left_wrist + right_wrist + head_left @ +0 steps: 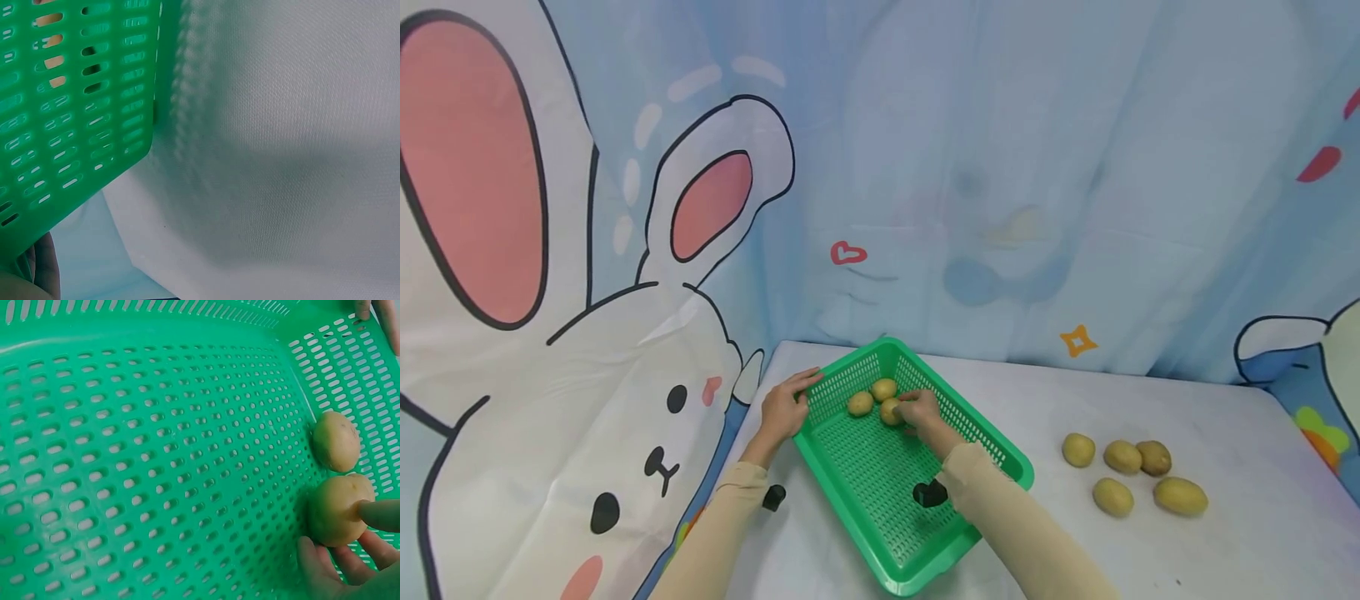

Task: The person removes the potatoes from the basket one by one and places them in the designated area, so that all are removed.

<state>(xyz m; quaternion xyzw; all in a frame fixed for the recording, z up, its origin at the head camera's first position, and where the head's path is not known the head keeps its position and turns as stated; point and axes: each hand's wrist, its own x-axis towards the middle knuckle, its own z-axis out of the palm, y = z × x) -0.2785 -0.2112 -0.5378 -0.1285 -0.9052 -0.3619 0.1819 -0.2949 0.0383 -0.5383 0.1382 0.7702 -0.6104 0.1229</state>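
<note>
A green plastic basket (868,471) with slotted walls sits at an angle on the table. At its far left corner my left hand (784,408) grips the rim; in the left wrist view its fingers (46,265) curl round the edge. My right hand (922,408) reaches inside and holds a potato (337,511) near the basket's far end, thumb on top and fingers along the side. Close by on the basket floor lie two more potatoes, one to the left (860,404) and one behind (884,389).
Several loose potatoes (1112,497) lie on the white tablecloth (1015,550) to the right of the basket. A pale blue curtain (1000,167) with cartoon prints hangs behind the table, and a rabbit print (647,367) covers the left side.
</note>
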